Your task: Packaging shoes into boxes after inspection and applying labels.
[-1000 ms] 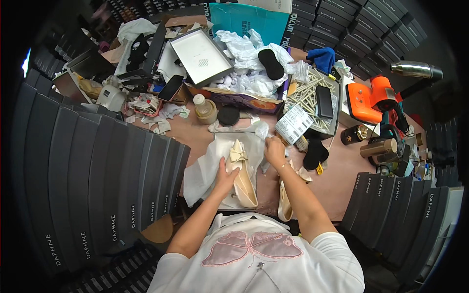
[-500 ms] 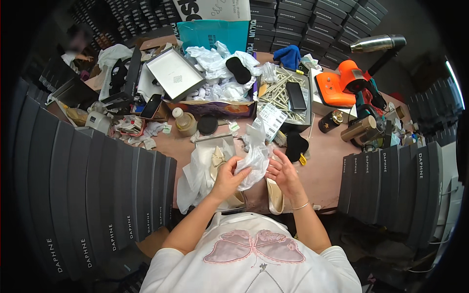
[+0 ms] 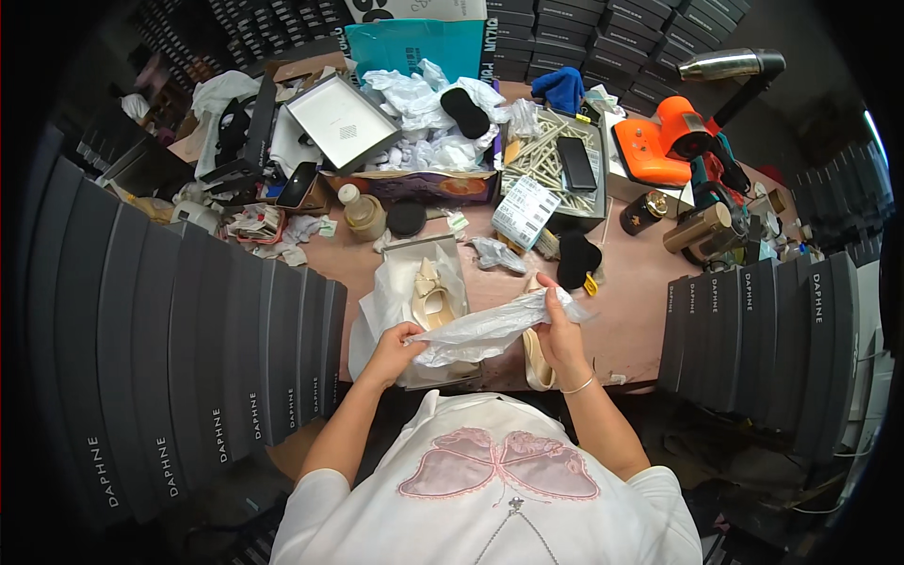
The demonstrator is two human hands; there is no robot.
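White tissue, one thin sheet (image 3: 485, 330), is pulled out lengthwise between two bare hands. Half a second ago it was a loose bunch in the left hand (image 3: 394, 356), with the right hand (image 3: 563, 339) spread and free beside it; now the right has taken one end. Left fingers: narrow, pinched on the near-left end. Right fingers: thumb raised against the other end, the rest partly behind the tissue, grip narrow; fingertips on that side not all visible. Sheet slants up to the right, creased.

Pale shoe (image 3: 431, 306) lies in the open box (image 3: 403, 250), bow end away from the wearer, heel end hidden by the sheet. A second ago the left hand was on it; no hand touches it now. Liner (image 3: 367, 334) spills over the box's left side. Second shoe (image 3: 539, 365) is on the table (image 3: 626, 330), right of the box, partly behind the right hand. Small crumpled wad (image 3: 499, 255) beyond, near the label sheet (image 3: 524, 215).

Meaning, as a judgement: both hands are taken up with tissue, so handling of the shoes seems paused; the sheet looks more opened out than before, not yet folded or bunched.
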